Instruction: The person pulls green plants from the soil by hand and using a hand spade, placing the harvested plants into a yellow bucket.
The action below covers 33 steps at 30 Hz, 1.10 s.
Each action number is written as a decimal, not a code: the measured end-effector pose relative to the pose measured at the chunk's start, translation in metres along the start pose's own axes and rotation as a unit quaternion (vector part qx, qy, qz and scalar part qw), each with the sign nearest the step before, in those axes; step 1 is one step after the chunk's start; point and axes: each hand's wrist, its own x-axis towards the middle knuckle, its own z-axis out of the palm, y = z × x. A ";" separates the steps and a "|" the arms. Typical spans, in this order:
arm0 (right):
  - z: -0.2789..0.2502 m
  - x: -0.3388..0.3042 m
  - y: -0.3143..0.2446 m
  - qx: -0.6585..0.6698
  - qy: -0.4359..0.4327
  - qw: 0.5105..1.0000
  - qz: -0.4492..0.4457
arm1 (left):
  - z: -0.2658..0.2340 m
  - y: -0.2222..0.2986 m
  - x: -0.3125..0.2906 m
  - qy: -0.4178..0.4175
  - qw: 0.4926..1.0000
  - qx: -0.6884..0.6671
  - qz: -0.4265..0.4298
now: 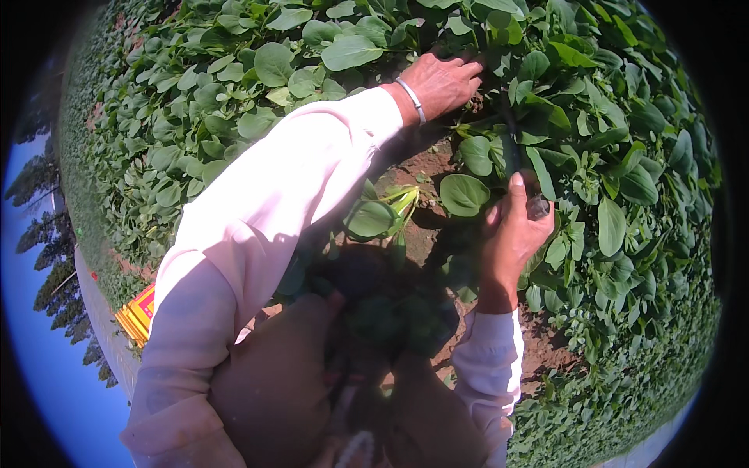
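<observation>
My left hand (pixel 443 83), with a pale band at the wrist, reaches into the leafy greens (pixel 351 51) at the top middle. Its fingers are curled at the base of a plant, and leaves partly hide their tips. Lower and to the right, my right hand (pixel 516 238) is closed round the handle of a dark, narrow knife (pixel 511 152). The blade points away from me among the leaves, its far end hidden. Between my hands a broad round leaf (pixel 464 194) stands over the soil. Left of that lies a plant with pale stems (pixel 402 204).
Reddish soil (pixel 425 165) shows between the plants, and dense greens (pixel 624 140) spread on both sides. My shadowed legs (pixel 273 382) fill the bottom middle. A yellow and red crate-like thing (pixel 137 314) stands at the left, near a pale path (pixel 97 312) and trees (pixel 55 249).
</observation>
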 end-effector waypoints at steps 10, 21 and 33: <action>-0.006 0.002 -0.004 0.026 -0.006 0.999 0.025 | 0.014 0.003 0.057 -0.153 0.981 0.120 -0.005; -0.007 0.000 -0.002 0.036 -0.017 0.999 0.024 | -0.013 0.004 0.042 -0.133 0.991 0.007 -0.016; -0.005 0.001 -0.006 -0.033 -0.049 0.998 -0.035 | -0.102 0.004 -0.093 -0.179 0.951 -0.221 -0.120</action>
